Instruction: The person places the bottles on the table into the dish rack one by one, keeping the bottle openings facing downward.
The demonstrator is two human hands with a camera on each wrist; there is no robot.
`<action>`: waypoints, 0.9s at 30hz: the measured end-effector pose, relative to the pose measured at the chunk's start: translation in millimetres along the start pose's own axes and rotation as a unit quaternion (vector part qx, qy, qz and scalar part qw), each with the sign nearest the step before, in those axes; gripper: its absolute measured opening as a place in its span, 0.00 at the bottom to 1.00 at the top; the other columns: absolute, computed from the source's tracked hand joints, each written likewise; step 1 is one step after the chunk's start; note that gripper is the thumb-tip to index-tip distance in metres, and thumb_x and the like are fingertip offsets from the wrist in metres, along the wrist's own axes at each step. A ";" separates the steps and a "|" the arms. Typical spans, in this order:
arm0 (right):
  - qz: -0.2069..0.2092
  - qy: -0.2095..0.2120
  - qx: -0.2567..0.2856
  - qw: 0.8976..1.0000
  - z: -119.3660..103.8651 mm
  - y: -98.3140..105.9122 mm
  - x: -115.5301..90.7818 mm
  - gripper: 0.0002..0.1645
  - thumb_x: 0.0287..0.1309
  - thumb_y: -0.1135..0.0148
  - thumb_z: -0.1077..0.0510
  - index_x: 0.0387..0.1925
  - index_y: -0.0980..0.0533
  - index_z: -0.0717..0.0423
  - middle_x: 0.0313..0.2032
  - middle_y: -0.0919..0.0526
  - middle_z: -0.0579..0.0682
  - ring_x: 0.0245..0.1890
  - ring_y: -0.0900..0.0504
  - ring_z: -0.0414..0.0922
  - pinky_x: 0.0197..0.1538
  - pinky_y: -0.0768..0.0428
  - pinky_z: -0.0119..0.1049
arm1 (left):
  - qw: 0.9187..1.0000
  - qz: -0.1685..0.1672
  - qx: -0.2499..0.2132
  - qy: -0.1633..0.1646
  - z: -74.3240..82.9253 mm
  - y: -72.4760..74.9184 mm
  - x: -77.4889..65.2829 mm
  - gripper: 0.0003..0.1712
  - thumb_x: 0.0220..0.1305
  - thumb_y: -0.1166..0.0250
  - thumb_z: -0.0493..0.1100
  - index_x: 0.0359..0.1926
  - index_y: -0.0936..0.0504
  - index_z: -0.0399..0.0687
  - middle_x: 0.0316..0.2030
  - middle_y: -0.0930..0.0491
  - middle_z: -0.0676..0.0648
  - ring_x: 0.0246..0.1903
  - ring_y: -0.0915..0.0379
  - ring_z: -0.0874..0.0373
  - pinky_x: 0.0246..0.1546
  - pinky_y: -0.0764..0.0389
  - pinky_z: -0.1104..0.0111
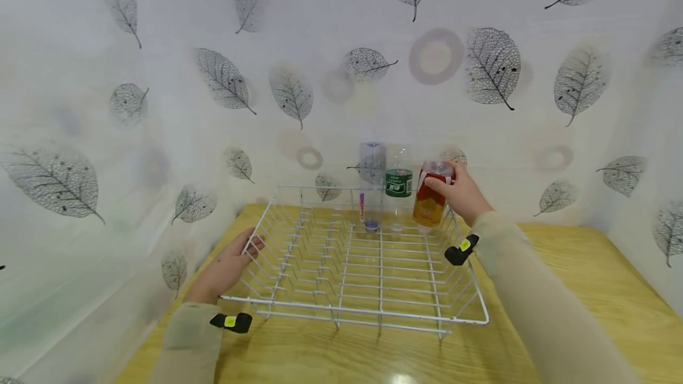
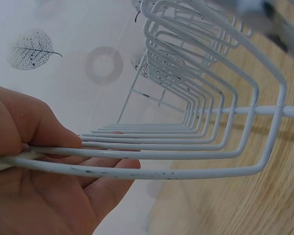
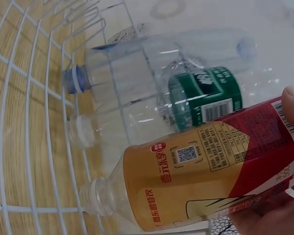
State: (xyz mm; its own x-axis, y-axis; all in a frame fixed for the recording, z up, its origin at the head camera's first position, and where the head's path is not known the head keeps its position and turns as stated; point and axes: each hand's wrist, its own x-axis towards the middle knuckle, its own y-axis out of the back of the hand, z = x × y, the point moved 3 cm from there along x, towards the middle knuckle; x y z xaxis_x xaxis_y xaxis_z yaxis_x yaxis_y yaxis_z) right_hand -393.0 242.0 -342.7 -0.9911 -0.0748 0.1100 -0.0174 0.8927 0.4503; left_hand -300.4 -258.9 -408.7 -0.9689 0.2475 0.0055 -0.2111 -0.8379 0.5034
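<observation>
A white wire dish rack (image 1: 363, 307) stands on the table. My left hand (image 1: 229, 265) grips its left side, with the thumb (image 2: 51, 129) on one face of the wires and the fingers (image 2: 110, 183) behind them. My right hand (image 1: 463, 194) holds a plastic bottle with a red and orange label (image 1: 428, 203), neck down, at the rack's back right. Beside it, a clear bottle with a green label (image 1: 398, 182) stands neck down. Left of that is another clear, bluish bottle (image 1: 372, 165) with a blue cap (image 3: 76, 79), also inverted.
The wooden table (image 1: 565, 271) extends right of the rack and in front of it. A whitish sheet (image 1: 341, 117) printed with grey leaves hangs behind the table and along both sides. Upright wire dividers (image 1: 325, 236) rise from the left half of the rack.
</observation>
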 end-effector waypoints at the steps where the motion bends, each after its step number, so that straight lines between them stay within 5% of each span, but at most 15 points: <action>1: -0.002 -0.005 -0.002 1.000 2.8 -0.9 2.2 0.62 0.64 0.39 0.32 0.81 0.61 0.53 0.74 0.44 0.65 0.72 0.40 0.64 0.70 0.37 0.61 | 1.000 -0.002 0.000 -0.002 -0.1 -0.2 0.1 0.34 0.79 0.59 0.34 0.80 0.60 0.34 0.69 0.38 0.29 0.68 0.39 0.36 0.70 0.42 0.42; 19: 0.004 -0.018 0.022 1.000 11.5 -13.1 14.8 0.60 0.66 0.40 0.33 0.82 0.64 0.48 0.76 0.48 0.66 0.72 0.40 0.63 0.68 0.33 0.57 | 1.000 -0.004 -0.002 -0.004 2.2 -1.7 -1.8 0.34 0.80 0.59 0.35 0.80 0.60 0.35 0.69 0.38 0.28 0.68 0.40 0.35 0.69 0.41 0.42; 27: -0.009 -0.014 -0.066 0.998 12.6 -8.5 18.4 0.61 0.67 0.46 0.28 0.82 0.66 0.51 0.76 0.48 0.67 0.73 0.42 0.65 0.70 0.39 0.61 | 1.000 -0.002 -0.008 0.001 0.6 -0.6 -1.4 0.34 0.80 0.59 0.35 0.80 0.60 0.37 0.70 0.38 0.29 0.68 0.40 0.35 0.69 0.41 0.42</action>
State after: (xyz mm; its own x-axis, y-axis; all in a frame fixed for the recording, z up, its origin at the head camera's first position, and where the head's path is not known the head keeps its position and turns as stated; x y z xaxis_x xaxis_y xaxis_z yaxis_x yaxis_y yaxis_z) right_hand -412.7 238.6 -355.7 -0.9942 -0.0764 0.0762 -0.0201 0.8250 0.5648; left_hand -298.8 -258.5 -408.5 -0.9682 0.2502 0.0016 -0.2175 -0.8449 0.4887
